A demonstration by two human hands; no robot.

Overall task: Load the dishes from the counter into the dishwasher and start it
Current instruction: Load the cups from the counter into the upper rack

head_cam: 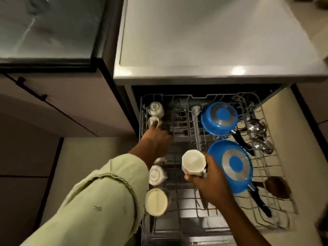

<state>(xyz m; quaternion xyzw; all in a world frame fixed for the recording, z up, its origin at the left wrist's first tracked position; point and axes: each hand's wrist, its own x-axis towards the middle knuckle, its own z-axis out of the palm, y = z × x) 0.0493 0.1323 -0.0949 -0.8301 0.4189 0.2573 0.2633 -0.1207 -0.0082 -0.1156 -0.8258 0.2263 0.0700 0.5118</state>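
Observation:
The dishwasher's upper rack (276, 176) is pulled out below the counter. My left hand (157, 139) reaches into the rack's left column and grips a small white cup (153, 121). Behind that cup sits another white cup (155, 108), upside down. My right hand (211, 181) holds a cream mug (193, 162) over the middle of the rack, mouth facing up toward me. Two more upturned cups, one white (157, 174) and one cream (156, 202), stand in the left column nearer me. Two blue pans lie face down on the right, one at the back (219, 118) and one in front (230, 166).
Steel ladles (260, 135) lie along the rack's right side, and a dark wooden spoon (277, 187) nearer me. A grey countertop (213, 41) spans above the dishwasher. At the upper left is a glass-topped surface (46, 29) over a cabinet with a black handle (32, 89).

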